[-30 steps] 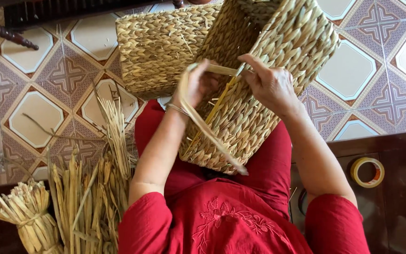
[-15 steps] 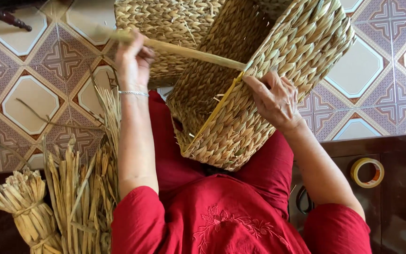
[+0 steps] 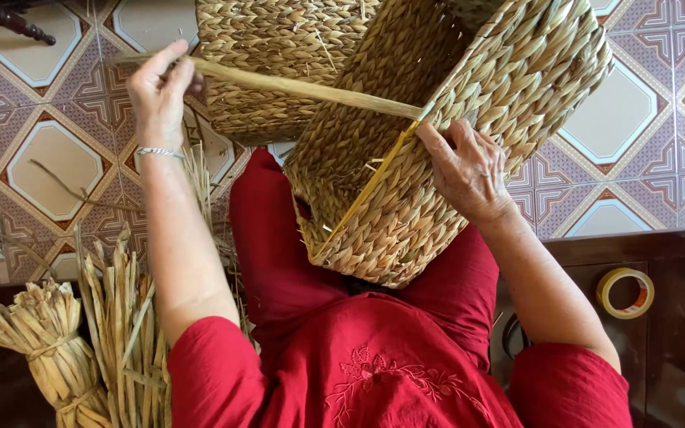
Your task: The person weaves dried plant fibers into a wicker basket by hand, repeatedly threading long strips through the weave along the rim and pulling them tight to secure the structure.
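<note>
Patterned floor tiles (image 3: 49, 150), second basket (image 3: 279, 63), straw bundles (image 3: 49, 357)
</note>
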